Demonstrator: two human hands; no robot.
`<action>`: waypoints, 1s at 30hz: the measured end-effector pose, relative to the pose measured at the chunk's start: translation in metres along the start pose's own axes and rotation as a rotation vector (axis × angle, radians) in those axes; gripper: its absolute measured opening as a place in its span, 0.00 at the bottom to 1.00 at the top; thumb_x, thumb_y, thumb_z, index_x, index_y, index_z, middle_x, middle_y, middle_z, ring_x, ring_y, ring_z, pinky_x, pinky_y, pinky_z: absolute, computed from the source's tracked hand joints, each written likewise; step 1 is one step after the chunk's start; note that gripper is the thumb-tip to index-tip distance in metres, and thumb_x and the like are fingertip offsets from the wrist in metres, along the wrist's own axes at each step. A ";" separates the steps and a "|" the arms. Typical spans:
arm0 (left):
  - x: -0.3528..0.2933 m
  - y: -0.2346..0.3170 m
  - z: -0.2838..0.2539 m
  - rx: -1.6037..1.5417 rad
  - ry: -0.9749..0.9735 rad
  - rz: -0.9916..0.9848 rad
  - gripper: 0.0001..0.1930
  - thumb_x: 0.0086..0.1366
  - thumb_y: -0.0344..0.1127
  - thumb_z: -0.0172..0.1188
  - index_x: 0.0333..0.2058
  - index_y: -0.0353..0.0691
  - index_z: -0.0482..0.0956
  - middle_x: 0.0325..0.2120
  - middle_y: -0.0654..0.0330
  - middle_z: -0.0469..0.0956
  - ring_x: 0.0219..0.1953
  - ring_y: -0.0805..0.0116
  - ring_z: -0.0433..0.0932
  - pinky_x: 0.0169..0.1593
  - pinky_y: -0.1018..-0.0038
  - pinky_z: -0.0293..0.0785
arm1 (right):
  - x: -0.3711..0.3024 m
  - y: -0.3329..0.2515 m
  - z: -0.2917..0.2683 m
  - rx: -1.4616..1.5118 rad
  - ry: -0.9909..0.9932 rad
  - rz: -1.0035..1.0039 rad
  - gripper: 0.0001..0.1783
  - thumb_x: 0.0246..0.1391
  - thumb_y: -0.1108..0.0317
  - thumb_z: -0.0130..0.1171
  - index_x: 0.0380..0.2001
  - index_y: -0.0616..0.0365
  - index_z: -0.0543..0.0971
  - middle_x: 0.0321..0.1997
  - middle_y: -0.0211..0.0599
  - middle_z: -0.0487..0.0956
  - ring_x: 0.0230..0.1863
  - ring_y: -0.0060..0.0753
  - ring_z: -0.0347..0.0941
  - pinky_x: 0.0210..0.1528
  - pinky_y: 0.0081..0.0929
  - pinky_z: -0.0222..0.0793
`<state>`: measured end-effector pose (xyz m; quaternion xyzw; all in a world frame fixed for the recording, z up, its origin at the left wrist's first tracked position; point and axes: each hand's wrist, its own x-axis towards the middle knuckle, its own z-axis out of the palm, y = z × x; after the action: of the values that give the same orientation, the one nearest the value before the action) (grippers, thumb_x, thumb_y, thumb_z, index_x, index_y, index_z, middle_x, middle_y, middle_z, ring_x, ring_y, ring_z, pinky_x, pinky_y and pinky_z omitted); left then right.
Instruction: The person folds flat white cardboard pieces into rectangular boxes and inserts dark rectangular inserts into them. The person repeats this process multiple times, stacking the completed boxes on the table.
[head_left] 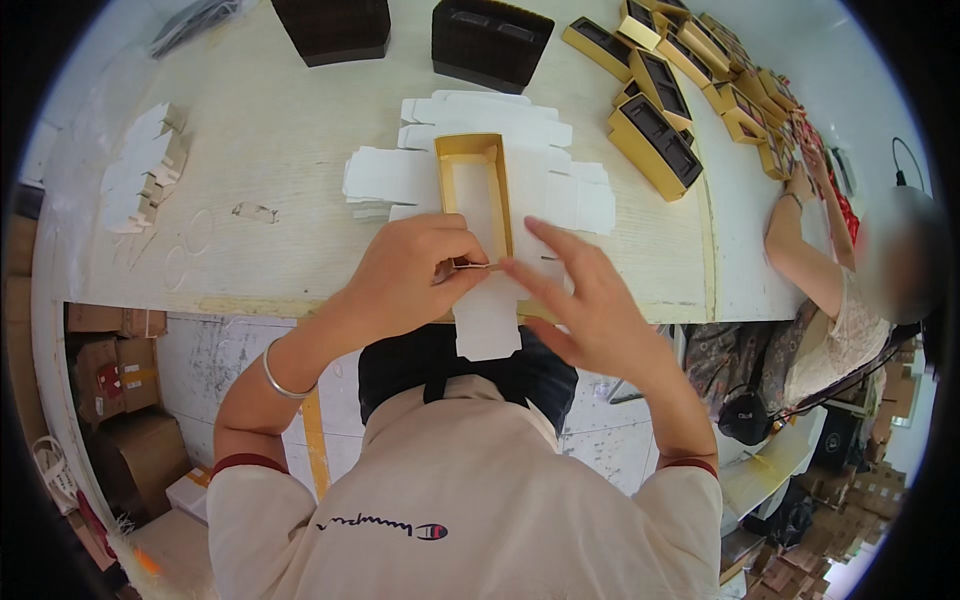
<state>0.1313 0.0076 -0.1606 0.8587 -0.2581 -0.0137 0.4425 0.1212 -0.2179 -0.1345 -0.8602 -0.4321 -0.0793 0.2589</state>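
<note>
A gold open-topped cardboard box (504, 205) lies in front of me on a pile of flat white carton blanks (485, 112). My left hand (412, 262) is closed at the box's near end, thumb and fingers pinching its folded edge. Spread fingers show on my right hand (595, 310), its index fingertip at the near right corner of the same end. Below the hands, a white flap (487, 325) hangs over the table's front edge toward me. The inside of the box shows a pale bottom; part of its near left wall is hidden by my left hand.
Two dark boxes (492, 45) stand at the back. Several gold boxes with black inserts (655, 145) are heaped at the right. Folded white card pieces (148, 170) sit at the left. Another person's arm (805, 250) reaches over the table at the far right.
</note>
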 end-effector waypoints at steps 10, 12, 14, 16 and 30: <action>0.008 -0.007 -0.012 -0.594 -0.130 -0.173 0.14 0.61 0.33 0.61 0.44 0.40 0.71 0.30 0.52 0.78 0.26 0.61 0.74 0.31 0.72 0.70 | 0.007 0.003 0.051 0.681 0.465 0.356 0.13 0.48 0.82 0.62 0.38 0.59 0.76 0.32 0.38 0.75 0.24 0.31 0.66 0.28 0.23 0.65; 0.003 -0.002 -0.008 -0.360 -0.103 -0.147 0.17 0.62 0.32 0.60 0.48 0.42 0.66 0.36 0.51 0.76 0.27 0.58 0.74 0.31 0.72 0.71 | 0.009 0.001 0.054 0.655 0.473 0.384 0.12 0.51 0.82 0.60 0.38 0.60 0.75 0.37 0.41 0.73 0.22 0.28 0.64 0.27 0.22 0.65; -0.001 0.002 0.000 -0.241 0.009 -0.067 0.16 0.63 0.31 0.58 0.48 0.41 0.65 0.43 0.52 0.73 0.29 0.60 0.74 0.32 0.72 0.71 | 0.010 -0.001 0.048 0.375 0.384 0.284 0.11 0.50 0.83 0.60 0.38 0.61 0.75 0.43 0.44 0.71 0.21 0.28 0.64 0.27 0.24 0.65; -0.006 0.001 0.012 -0.222 0.210 0.066 0.11 0.64 0.30 0.57 0.43 0.39 0.68 0.51 0.57 0.70 0.30 0.67 0.73 0.32 0.73 0.70 | 0.009 0.000 0.043 0.246 0.299 0.213 0.13 0.48 0.81 0.63 0.39 0.63 0.76 0.49 0.47 0.67 0.25 0.31 0.66 0.28 0.27 0.67; -0.009 0.005 0.032 0.297 0.266 0.220 0.10 0.59 0.31 0.60 0.37 0.37 0.69 0.29 0.56 0.75 0.24 0.57 0.73 0.28 0.65 0.69 | 0.015 0.011 0.034 0.161 0.082 0.074 0.07 0.44 0.78 0.60 0.30 0.63 0.76 0.33 0.37 0.72 0.34 0.42 0.71 0.33 0.34 0.67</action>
<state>0.1131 -0.0150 -0.1782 0.8753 -0.2888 0.1861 0.3404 0.1363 -0.1952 -0.1626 -0.8480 -0.3939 -0.0697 0.3476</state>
